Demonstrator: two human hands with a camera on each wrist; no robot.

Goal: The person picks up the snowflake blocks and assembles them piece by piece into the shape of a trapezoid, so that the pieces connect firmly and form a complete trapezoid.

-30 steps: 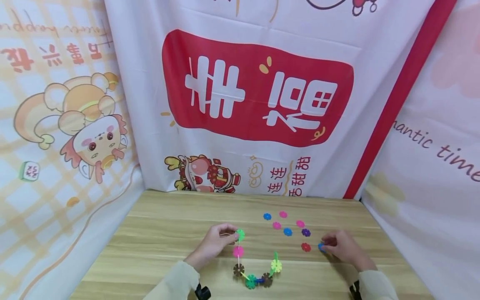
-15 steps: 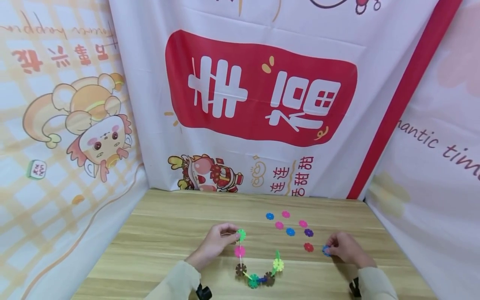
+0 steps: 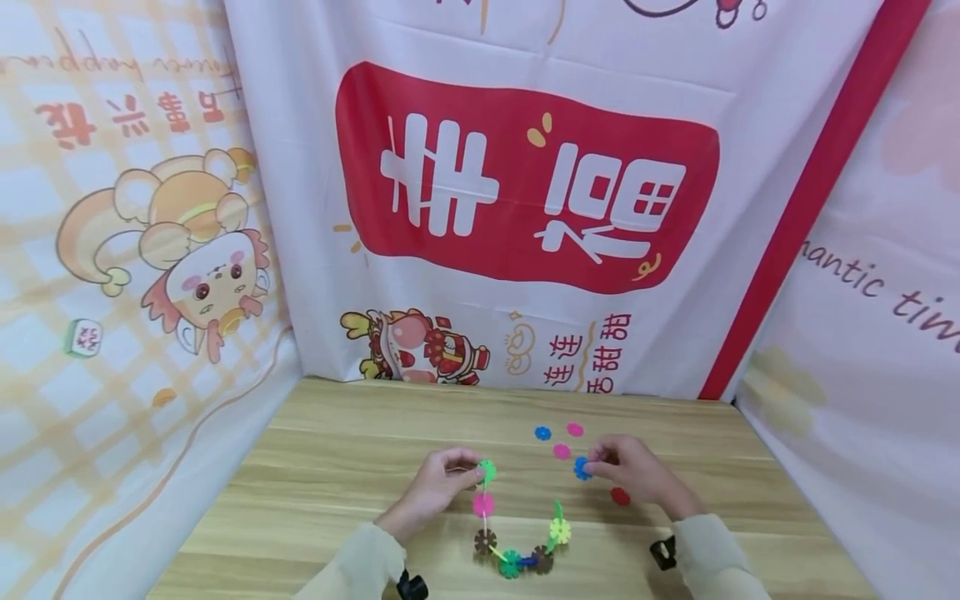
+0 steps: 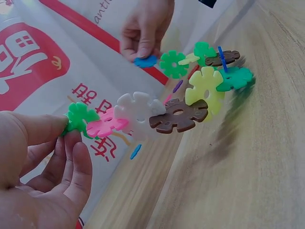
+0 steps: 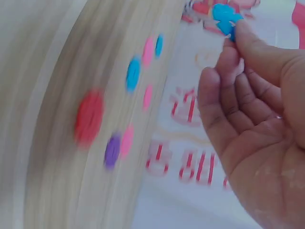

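Observation:
My left hand [image 3: 435, 490] pinches the bright green notched flower-shaped disc [image 4: 81, 117] at one end of a linked chain. Along the chain come a pink disc [image 4: 107, 123], a white disc [image 4: 139, 112], a brown disc [image 4: 178, 116] and a yellow disc [image 4: 206, 90], then several more. In the head view the chain curves in a U, its far end a green disc [image 3: 558, 510] beside a yellow one. My right hand [image 3: 637, 473] pinches a blue flower disc [image 5: 225, 18] between thumb and fingertips, held above the table.
Loose discs lie on the wooden table [image 3: 360, 425] near my right hand: a red one [image 3: 620, 497], a purple one [image 5: 113, 150], blue ones [image 5: 133, 74] and pink ones [image 3: 575, 430]. Printed cloth [image 3: 525, 350] hangs behind the table and at both sides.
My right hand, with the blue disc, has moved left from beyond the red disc to over the loose discs. The left hand keeps its pinch on the chain's green disc.

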